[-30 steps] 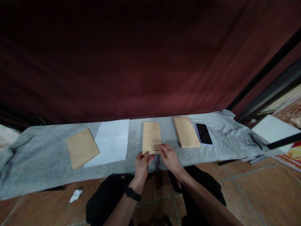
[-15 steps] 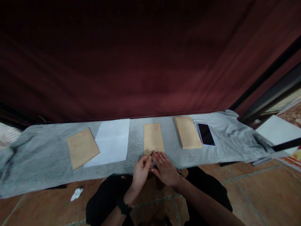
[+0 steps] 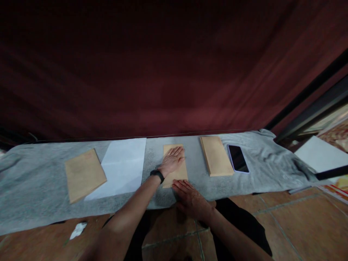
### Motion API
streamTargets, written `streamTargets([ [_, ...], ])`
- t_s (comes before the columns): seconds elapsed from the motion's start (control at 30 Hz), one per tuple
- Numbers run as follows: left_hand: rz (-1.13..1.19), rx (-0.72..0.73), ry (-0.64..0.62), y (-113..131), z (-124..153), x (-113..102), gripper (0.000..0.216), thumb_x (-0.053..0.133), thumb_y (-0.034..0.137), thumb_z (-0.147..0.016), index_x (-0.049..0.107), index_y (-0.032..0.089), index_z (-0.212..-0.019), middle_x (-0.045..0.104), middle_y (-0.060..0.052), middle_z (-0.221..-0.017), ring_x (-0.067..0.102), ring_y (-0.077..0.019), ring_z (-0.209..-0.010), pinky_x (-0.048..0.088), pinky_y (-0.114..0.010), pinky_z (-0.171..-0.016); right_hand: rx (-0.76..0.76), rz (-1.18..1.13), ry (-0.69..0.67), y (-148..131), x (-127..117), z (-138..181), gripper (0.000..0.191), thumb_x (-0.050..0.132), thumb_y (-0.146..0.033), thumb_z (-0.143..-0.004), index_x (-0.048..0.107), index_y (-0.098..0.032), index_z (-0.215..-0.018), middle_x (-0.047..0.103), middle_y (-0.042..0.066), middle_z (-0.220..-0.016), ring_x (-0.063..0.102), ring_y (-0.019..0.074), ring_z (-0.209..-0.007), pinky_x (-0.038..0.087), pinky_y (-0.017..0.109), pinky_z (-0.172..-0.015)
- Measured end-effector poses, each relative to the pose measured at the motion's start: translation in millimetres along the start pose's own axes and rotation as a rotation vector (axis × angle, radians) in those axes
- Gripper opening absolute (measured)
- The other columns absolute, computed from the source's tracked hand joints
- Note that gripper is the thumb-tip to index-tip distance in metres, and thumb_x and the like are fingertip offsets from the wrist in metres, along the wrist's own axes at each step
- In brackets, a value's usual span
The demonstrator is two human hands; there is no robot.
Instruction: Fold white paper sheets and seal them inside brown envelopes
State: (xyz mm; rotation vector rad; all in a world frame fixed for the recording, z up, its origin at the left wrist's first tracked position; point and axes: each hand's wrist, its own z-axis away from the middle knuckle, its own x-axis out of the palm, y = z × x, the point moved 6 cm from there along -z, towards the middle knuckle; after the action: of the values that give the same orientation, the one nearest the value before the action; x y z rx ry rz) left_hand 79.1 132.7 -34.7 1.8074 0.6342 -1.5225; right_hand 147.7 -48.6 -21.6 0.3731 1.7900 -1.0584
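Observation:
A brown paper envelope (image 3: 174,177) lies lengthwise in front of me on the grey cloth (image 3: 152,159). My left hand (image 3: 172,160), with a black band on its wrist, rests flat across the envelope's upper half, fingers stretched out, hiding the red print there. Down at the near edge, my right hand (image 3: 189,197) touches the envelope with its fingertips, fingers extended. A stack of brown envelopes (image 3: 217,156) is to the right. On the left, other brown envelopes (image 3: 85,174) overlap white paper sheets (image 3: 125,165).
A smartphone (image 3: 238,158) in a pale purple case lies right of the stack. Behind the cloth-covered surface hangs a dark red curtain (image 3: 168,90). A crumpled white tissue (image 3: 78,230) is on the tiled floor (image 3: 288,214). Dark bars stand at the right.
My left hand has moved from the envelope's near end up onto its upper half and flattened. My right hand has shifted slightly down, staying at the near edge. The view has shifted slightly.

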Motion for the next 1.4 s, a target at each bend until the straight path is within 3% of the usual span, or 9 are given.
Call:
streamTargets([
  [0.13,0.007,-0.014,-0.007,-2,-13,0,0.056,0.027,0.037,-0.103,0.038,0.016,-0.154,0.035,-0.008,-0.162,0.027,-0.0191,-0.151,0.016,-0.04,-0.125,0.022,-0.098,0.028,6,-7,-1,0.06,0.062,-0.022,-0.09,0.045,-0.018,-0.148,0.044,0.012,-0.156,0.037,0.023,-0.147,0.03,0.044,-0.123],
  [0.27,0.013,-0.01,-0.019,4,-6,0,0.056,0.026,0.036,-0.103,0.037,0.017,-0.154,0.035,-0.008,-0.162,0.028,-0.0189,-0.151,0.016,-0.04,-0.125,0.006,-0.126,0.089,9,-14,-2,0.052,0.059,-0.014,-0.091,0.052,-0.021,-0.142,0.052,0.009,-0.151,0.044,0.0206,-0.143,0.038,0.041,-0.119],
  [0.6,0.108,0.082,-0.116,31,65,0,0.058,0.02,0.044,-0.106,0.029,0.019,-0.157,0.031,-0.008,-0.164,0.023,-0.0146,-0.152,0.014,-0.038,-0.124,0.091,0.032,0.144,14,-2,6,0.044,0.049,-0.018,-0.098,0.056,-0.017,-0.141,0.056,0.009,-0.147,0.047,0.0207,-0.14,0.037,0.04,-0.121],
  [0.87,0.094,0.033,-0.141,56,119,-7,0.068,0.022,0.055,-0.104,0.029,0.013,-0.157,0.027,-0.014,-0.164,0.022,-0.0197,-0.153,0.017,-0.039,-0.124,0.14,0.119,0.2,9,4,16,0.044,0.043,-0.022,-0.101,0.053,-0.014,-0.144,0.055,0.012,-0.148,0.048,0.0229,-0.139,0.036,0.046,-0.121],
  [1.07,-0.004,0.042,-0.063,71,154,-11,0.077,0.029,0.063,-0.101,0.026,0.011,-0.158,0.024,-0.017,-0.165,0.018,-0.0249,-0.154,0.017,-0.044,-0.124,0.129,0.226,0.186,5,7,23,0.056,0.047,-0.024,-0.1,0.038,-0.015,-0.154,0.043,0.011,-0.157,0.04,0.0243,-0.145,0.03,0.049,-0.123],
  [1.27,-0.046,0.072,-0.004,73,175,-15,0.08,0.032,0.067,-0.098,0.023,0.015,-0.159,0.024,-0.016,-0.165,0.018,-0.0268,-0.154,0.017,-0.046,-0.124,0.124,0.367,0.218,5,8,29,0.056,0.045,-0.028,-0.101,0.037,-0.01,-0.154,0.041,0.013,-0.158,0.038,0.0246,-0.146,0.03,0.045,-0.123],
  [1.4,-0.056,0.063,0.039,67,185,-18,0.083,0.033,0.067,-0.098,0.022,0.012,-0.159,0.028,-0.018,-0.163,0.021,-0.0264,-0.154,0.021,-0.046,-0.124,0.146,0.424,0.238,8,9,34,0.06,0.046,-0.033,-0.101,0.035,-0.009,-0.155,0.042,0.015,-0.157,0.04,0.0256,-0.145,0.031,0.044,-0.122],
])
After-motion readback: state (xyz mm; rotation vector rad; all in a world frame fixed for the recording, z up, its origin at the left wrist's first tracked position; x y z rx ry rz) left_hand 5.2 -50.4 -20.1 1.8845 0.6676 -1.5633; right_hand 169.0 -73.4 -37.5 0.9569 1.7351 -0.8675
